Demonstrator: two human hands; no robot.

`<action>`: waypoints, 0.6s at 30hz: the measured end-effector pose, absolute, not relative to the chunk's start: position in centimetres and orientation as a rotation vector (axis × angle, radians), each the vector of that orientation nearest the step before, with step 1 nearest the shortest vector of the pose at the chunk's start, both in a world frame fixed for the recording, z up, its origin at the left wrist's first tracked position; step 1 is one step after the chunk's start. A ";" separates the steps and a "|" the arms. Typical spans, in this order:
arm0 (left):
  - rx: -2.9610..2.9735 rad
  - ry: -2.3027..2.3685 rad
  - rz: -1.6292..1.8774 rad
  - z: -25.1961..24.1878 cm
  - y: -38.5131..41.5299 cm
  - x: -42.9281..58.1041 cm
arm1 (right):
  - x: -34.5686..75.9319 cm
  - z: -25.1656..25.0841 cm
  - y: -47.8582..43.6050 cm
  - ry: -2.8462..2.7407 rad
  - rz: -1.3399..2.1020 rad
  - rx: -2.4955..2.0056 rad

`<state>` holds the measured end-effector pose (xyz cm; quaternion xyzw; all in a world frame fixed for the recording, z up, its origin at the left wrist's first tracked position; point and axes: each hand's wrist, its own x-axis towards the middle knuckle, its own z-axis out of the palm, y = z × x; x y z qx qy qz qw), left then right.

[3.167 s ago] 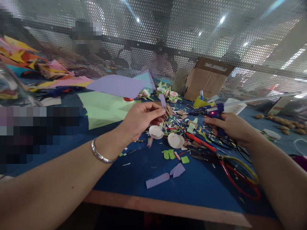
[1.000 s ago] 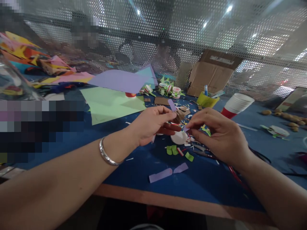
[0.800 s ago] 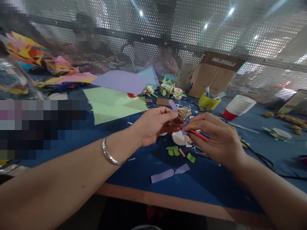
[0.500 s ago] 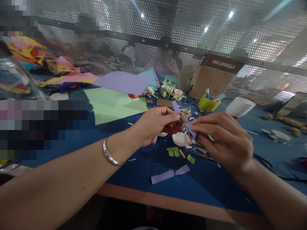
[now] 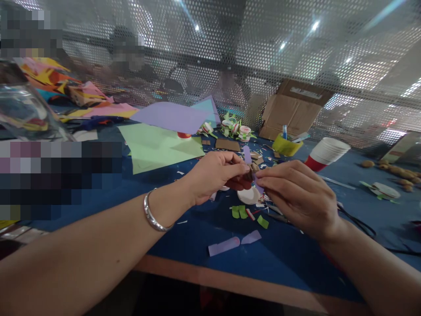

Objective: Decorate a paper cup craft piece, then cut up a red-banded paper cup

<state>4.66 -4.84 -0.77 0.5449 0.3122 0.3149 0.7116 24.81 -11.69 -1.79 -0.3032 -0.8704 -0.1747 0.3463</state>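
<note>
My left hand (image 5: 215, 175), with a silver bangle on its wrist, is closed in a pinch on a small brown paper piece (image 5: 253, 168) with a purple paper strip (image 5: 247, 154) sticking up from it. My right hand (image 5: 296, 195) meets it from the right, fingers pinched on a small purple paper bit (image 5: 259, 186) pressed against the brown piece. Both hands hover just above a white paper disc (image 5: 249, 196) and scattered green scraps (image 5: 239, 212) on the blue table (image 5: 197, 237).
Purple strips (image 5: 224, 246) lie near the front edge. Light green (image 5: 158, 147) and purple sheets (image 5: 171, 116) lie at the left back. A cardboard box (image 5: 292, 107), a yellow holder (image 5: 287, 145), stacked paper cups (image 5: 324, 153) and finished paper flowers (image 5: 235, 128) stand behind. Black cable (image 5: 358, 221) runs right. Other people sit behind the perforated screen.
The right hand has let go of the glue gun it held earlier, picked up a small purple bit and brought it to the brown piece. The left hand keeps its pinch.
</note>
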 end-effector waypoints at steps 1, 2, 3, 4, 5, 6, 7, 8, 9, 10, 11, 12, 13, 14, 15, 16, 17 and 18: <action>1.210 0.690 0.699 -0.8 -4.8 4.6 | 24.8 -1.8 -11.7 -2.270 -0.465 -0.782; 1.210 0.686 0.700 -0.8 -4.8 4.6 | 24.8 -1.8 -11.7 -2.281 -0.477 -0.775; 1.210 0.681 0.701 -0.8 -4.7 4.6 | 24.9 -1.7 -11.7 -2.291 -0.488 -0.770; 1.211 0.675 0.704 -0.8 -4.7 4.6 | 24.9 -1.7 -11.7 -2.302 -0.501 -0.767; 1.212 0.670 0.708 -0.9 -4.7 4.6 | 24.9 -1.6 -11.7 -2.314 -0.517 -0.762; 1.213 0.664 0.712 -1.0 -4.6 4.6 | 24.9 -1.6 -11.8 -2.324 -0.533 -0.757; 1.214 0.659 0.714 -1.0 -4.6 4.6 | 25.0 -1.6 -11.8 -2.334 -0.548 -0.752; 1.214 0.655 0.716 -1.1 -4.6 4.6 | 25.0 -1.5 -11.8 -2.344 -0.563 -0.744; 1.216 0.655 0.718 -1.2 -4.6 4.6 | 25.0 -1.5 -11.9 -2.354 -0.573 -0.742; 1.219 0.656 0.720 -1.2 -4.5 4.6 | 25.0 -1.4 -11.9 -2.361 -0.578 -0.743; 1.221 0.656 0.723 -1.3 -4.5 4.5 | 25.0 -1.4 -11.9 -2.358 -0.575 -0.749; 1.224 0.654 0.727 -1.3 -4.5 4.5 | 25.0 -1.4 -12.0 -2.337 -0.562 -0.770; 1.227 0.652 0.732 -1.4 -4.4 4.5 | 24.9 -1.5 -12.0 -2.293 -0.541 -0.804; 1.229 0.649 0.737 -1.4 -4.4 4.5 | 24.9 -1.5 -12.0 -2.226 -0.510 -0.853; 1.231 0.646 0.740 -1.5 -4.3 4.5 | 24.9 -1.6 -12.0 -2.140 -0.467 -0.918; 1.232 0.642 0.744 -1.5 -4.3 4.5 | 24.9 -1.7 -12.0 -2.044 -0.409 -1.000; 1.233 0.642 0.744 -1.5 -4.3 4.5 | 24.8 -1.9 -11.9 -1.949 -0.329 -1.093; 1.234 0.642 0.743 -1.5 -4.2 4.5 | 24.8 -2.0 -11.8 -1.866 -0.225 -1.179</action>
